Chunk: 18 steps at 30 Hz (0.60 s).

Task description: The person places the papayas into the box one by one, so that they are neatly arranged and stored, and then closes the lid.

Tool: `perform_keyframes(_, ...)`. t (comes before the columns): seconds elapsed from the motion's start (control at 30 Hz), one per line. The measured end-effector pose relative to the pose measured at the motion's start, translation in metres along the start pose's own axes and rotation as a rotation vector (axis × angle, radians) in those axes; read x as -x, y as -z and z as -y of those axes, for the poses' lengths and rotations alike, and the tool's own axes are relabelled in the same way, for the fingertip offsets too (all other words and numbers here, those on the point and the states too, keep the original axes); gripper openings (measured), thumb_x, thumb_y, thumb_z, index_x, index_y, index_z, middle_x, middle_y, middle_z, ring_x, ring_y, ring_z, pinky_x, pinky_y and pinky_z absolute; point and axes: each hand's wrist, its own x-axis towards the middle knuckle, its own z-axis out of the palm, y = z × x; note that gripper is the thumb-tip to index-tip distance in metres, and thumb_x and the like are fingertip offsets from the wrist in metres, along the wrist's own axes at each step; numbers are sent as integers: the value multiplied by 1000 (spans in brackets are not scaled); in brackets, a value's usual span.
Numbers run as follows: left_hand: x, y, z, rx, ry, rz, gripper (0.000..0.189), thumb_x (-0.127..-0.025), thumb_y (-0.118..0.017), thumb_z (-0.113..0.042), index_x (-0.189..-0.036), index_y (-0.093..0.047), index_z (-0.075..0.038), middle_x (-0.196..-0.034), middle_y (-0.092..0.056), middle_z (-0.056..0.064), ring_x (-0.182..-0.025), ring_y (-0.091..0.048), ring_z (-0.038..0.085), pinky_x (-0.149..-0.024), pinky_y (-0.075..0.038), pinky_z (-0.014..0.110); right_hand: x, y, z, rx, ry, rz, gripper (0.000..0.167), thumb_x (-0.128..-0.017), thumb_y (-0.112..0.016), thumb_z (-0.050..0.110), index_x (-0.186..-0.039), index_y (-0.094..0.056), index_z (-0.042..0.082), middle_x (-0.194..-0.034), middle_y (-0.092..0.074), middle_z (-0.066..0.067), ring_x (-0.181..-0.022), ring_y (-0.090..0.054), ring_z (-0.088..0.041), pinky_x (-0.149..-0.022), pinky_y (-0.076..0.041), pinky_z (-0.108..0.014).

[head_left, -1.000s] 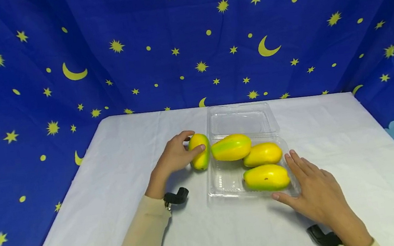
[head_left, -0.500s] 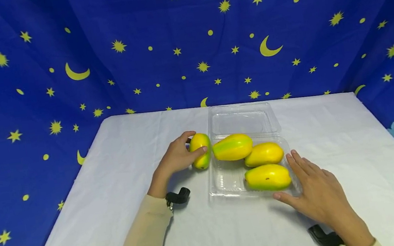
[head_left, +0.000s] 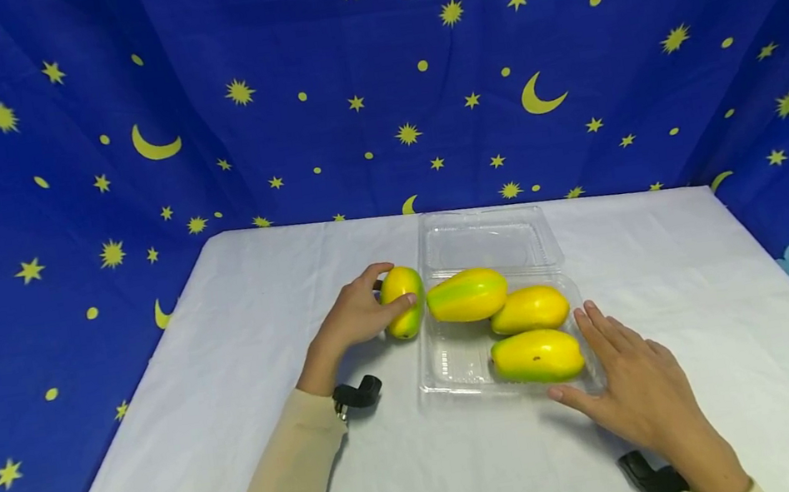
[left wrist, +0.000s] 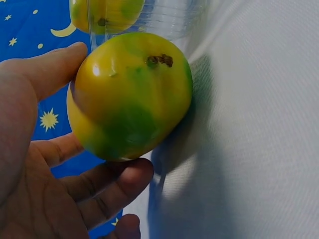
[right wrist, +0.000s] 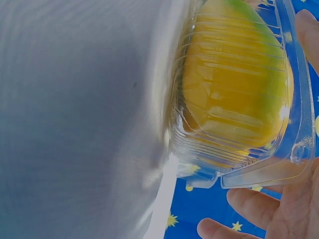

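My left hand [head_left: 358, 310] grips a yellow-green papaya [head_left: 402, 304] just left of a clear plastic clamshell box [head_left: 457, 367]. In the left wrist view, the thumb and fingers curl around this papaya [left wrist: 132, 99], whose dark stem scar faces the camera. Inside the box's base lie three more papayas: one at the back left [head_left: 467, 295], one behind the middle [head_left: 529, 309] and one at the front right [head_left: 539, 356]. My right hand [head_left: 636, 380] lies along the box's right side with its fingers straight. In the right wrist view, those fingers are beside the box's rim [right wrist: 269, 172].
The box's lid [head_left: 488, 241] is folded back toward the far edge of the white-covered table [head_left: 227, 345]. A blue cloth [head_left: 317, 122] with yellow moons and stars hangs behind and at the sides. Black camera mounts [head_left: 358, 392] sit at both wrists.
The view has shifted slightly. Both hands, the gripped papaya and the box keep their places relative to each other.
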Motion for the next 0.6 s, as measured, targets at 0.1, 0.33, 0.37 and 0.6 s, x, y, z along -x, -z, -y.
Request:
perform_keyframes(0.1, 0, 0, 1, -1, 8, 4, 77, -86, -67, -62, -149, -42, -27, -138, -60, 11, -123, -58, 30, -102, -48, 53, 0, 1, 0, -1, -4, 8, 118, -78, -48, 89, -160, -21, 9, -166, -23, -15, -142, -37, -44, -98, -37, -73)
perform_keyframes(0.33, -1, -1, 3, -8, -2, 1, 74, -86, -66, -62, -149, -43, -30, -132, -63, 11, -117, -61, 28, -97, -50, 51, 1, 0, 0, -2, -8, 9, 117, -79, -47, 89, -160, -20, 9, -167, -22, -14, -143, -37, -44, -99, -36, -74)
perform_keyframes(0.37, -1, 0, 3, -8, -5, 0, 74, -86, -66, -62, -149, -43, -30, -132, -64, 11, -117, -62, 28, -97, -51, 51, 1, 0, 1, -2, -7, 8, 117, -79, -47, 89, -160, -20, 9, -167, -22, -14, -142, -37, -44, -99, -36, -74)
perform_keyframes(0.6, 0, 2, 3, -2, -17, -7, 76, -85, -68, -61, -149, -43, -29, -130, -64, 11, -115, -62, 28, -95, -51, 50, 1, 0, 0, -2, -2, -7, 117, -79, -49, 88, -160, -21, 9, -167, -23, -14, -143, -37, -43, -99, -36, -73)
